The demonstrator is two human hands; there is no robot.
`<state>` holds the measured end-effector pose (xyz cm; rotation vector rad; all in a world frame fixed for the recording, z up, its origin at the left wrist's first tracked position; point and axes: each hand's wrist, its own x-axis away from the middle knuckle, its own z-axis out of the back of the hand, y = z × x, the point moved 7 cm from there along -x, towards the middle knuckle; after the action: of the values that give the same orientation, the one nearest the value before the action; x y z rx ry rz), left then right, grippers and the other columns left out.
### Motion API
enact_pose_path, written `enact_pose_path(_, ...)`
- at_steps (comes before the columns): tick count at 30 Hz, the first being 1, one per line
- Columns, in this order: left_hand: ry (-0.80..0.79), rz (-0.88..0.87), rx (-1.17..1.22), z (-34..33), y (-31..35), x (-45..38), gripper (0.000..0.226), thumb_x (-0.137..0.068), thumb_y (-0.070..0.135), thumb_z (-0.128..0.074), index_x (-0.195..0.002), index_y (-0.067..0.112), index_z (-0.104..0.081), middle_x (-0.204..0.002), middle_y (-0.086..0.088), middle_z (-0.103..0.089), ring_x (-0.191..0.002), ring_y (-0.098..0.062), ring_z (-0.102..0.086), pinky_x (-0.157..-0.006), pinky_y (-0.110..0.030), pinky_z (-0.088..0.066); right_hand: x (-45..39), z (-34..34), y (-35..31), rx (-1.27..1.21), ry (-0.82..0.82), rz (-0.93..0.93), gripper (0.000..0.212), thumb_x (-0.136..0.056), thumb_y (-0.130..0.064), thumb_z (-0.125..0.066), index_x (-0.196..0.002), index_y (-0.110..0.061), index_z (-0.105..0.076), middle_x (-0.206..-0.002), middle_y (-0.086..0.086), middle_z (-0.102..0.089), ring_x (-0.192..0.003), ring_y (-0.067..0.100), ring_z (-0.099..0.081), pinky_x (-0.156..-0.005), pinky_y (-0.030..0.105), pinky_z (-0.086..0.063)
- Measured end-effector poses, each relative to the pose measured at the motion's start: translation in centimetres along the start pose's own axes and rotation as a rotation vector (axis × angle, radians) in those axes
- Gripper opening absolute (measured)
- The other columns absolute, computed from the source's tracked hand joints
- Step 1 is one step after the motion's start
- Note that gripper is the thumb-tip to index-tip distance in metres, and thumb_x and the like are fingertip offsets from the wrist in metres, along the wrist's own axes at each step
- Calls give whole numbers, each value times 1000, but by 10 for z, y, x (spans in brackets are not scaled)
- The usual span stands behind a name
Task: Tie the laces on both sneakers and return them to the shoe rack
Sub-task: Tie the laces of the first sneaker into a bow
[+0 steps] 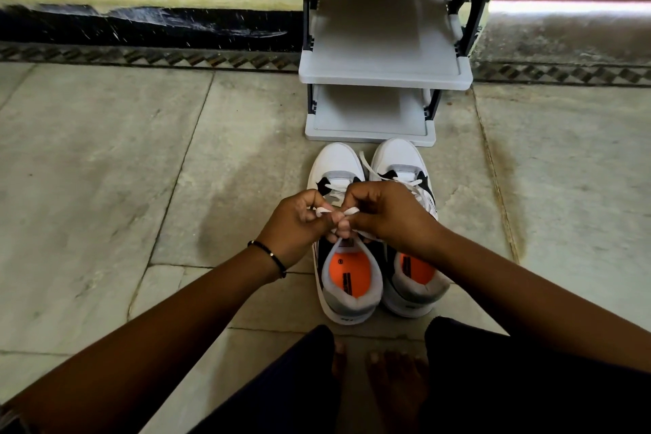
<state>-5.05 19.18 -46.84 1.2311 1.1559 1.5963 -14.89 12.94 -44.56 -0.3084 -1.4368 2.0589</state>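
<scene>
Two white, grey and black sneakers with orange insoles stand side by side on the floor, toes toward the rack: the left sneaker and the right sneaker. My left hand and my right hand meet over the left sneaker's tongue, each pinching a white lace end or loop. A lace loop hangs down over the left sneaker's opening. The right sneaker's laces lie loose across it. The grey shoe rack stands just beyond the toes, its visible shelves bare.
Stone floor tiles spread to both sides. A dark wall base with a patterned border runs behind the rack. My bare feet and dark trouser legs sit right behind the heels.
</scene>
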Motion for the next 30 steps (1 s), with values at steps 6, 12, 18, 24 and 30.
enact_pose_path(6,-19,-6,-17,-1,0,2,16,-89,9,-49,-74,14,-49,-64,5,-69,-57,-2,-62,-58,-15,-49,0,3,9,-323,48,-134,15,-83,3,-60,-69,0,-55,-50,1,-63,-40,10,-60,-38,14,-42)
enact_pose_path(12,-24,6,16,4,-1,0,13,-88,5,-49,-76,9,-51,-55,6,-69,-54,-1,-63,-51,-9,-45,5,7,16,-464,182,-267,7,-84,2,-59,-78,3,-56,-71,23,-64,-44,12,-63,-39,18,-48)
enact_pose_path(18,2,-39,-50,6,-1,-1,6,-85,1,-54,-79,2,-52,-55,9,-70,-57,0,-63,-57,-10,-49,0,7,4,32,54,-130,23,-81,-5,-64,-103,-10,-70,-80,6,-72,-55,-2,-62,-52,4,-41)
enact_pose_path(24,64,-113,-101,4,10,1,17,-80,-1,-60,-75,13,-53,-86,-21,-70,-82,-20,-69,-79,-31,-55,-2,10,-6,261,143,-24,17,-80,-10,-65,-93,-16,-75,-87,1,-76,-61,-2,-57,-61,3,-39)
enact_pose_path(30,38,-129,-198,-1,12,1,24,-81,6,-61,-100,14,-50,-89,-13,-72,-87,-18,-68,-84,-30,-52,-2,13,11,12,104,-182,7,-80,-5,-66,-80,-8,-72,-55,-1,-61,-39,3,-50,-43,15,-44)
